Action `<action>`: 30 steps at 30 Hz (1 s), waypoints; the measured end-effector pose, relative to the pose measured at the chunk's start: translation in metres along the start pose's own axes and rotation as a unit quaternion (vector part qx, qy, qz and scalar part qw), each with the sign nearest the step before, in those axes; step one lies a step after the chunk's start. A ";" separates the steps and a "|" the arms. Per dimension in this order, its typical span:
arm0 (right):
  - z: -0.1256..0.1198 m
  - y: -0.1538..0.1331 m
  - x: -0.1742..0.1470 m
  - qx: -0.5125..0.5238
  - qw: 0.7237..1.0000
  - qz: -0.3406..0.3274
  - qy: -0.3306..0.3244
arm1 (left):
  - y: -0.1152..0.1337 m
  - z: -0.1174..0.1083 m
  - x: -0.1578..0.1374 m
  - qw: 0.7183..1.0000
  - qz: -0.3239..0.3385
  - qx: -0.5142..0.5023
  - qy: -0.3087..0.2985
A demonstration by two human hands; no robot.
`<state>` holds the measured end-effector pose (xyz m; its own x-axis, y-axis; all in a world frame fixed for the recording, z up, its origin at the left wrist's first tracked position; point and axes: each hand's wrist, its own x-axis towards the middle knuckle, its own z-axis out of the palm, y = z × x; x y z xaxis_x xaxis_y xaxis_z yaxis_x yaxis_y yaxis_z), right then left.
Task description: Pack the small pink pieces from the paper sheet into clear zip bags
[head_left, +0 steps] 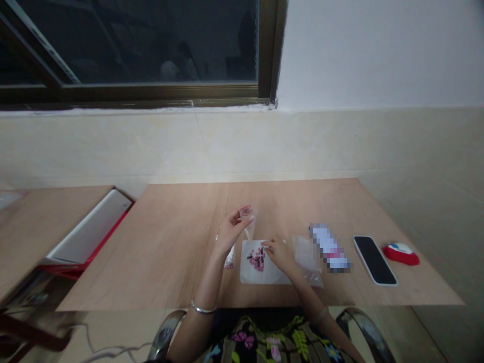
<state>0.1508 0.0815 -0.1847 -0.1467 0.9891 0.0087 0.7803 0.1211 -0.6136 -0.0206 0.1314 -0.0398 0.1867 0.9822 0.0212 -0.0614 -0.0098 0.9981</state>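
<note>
My left hand (pixel 231 229) is raised over the table, its fingers closed round the upper part of a small clear plastic bag (pixel 249 229) that tapers downward. On a white sheet (pixel 249 276) lies a loose pile of small pink and dark beads (pixel 257 259). My right hand (pixel 279 253) rests at the right side of that pile, thumb and fingers pinched together; whatever they hold is too small to make out. Partly behind my left wrist is another clear packet (pixel 230 258) with pink pieces in it.
Right of the sheet lie clear plastic bags (pixel 307 254), a pixelated phone-shaped item (pixel 330 247), a dark-screened phone (pixel 375 259) and a red and white object (pixel 401 253). A wall (pixel 181 146) closes off the wooden table's (pixel 159 242) far edge. A gap separates a second table (pixel 45 222) at left.
</note>
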 end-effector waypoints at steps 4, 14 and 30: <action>0.000 0.004 0.006 -0.007 1.000 -0.011 -0.023 | 0.003 -0.004 -0.004 1.000 -0.006 -0.008 -0.001; -0.003 -0.003 0.004 0.056 0.996 0.009 0.063 | 0.002 -0.004 -0.010 1.000 -0.007 -0.004 -0.019; -0.129 -0.102 0.003 0.186 0.936 -0.134 0.266 | 0.010 0.013 -0.020 0.984 0.042 0.165 -0.049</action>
<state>0.1490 0.0831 -0.0199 0.0949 0.8409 0.5329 0.4782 0.4310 -0.7652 -0.0127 0.1092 -0.0296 0.2897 0.9525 0.0934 0.2377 -0.1662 0.9570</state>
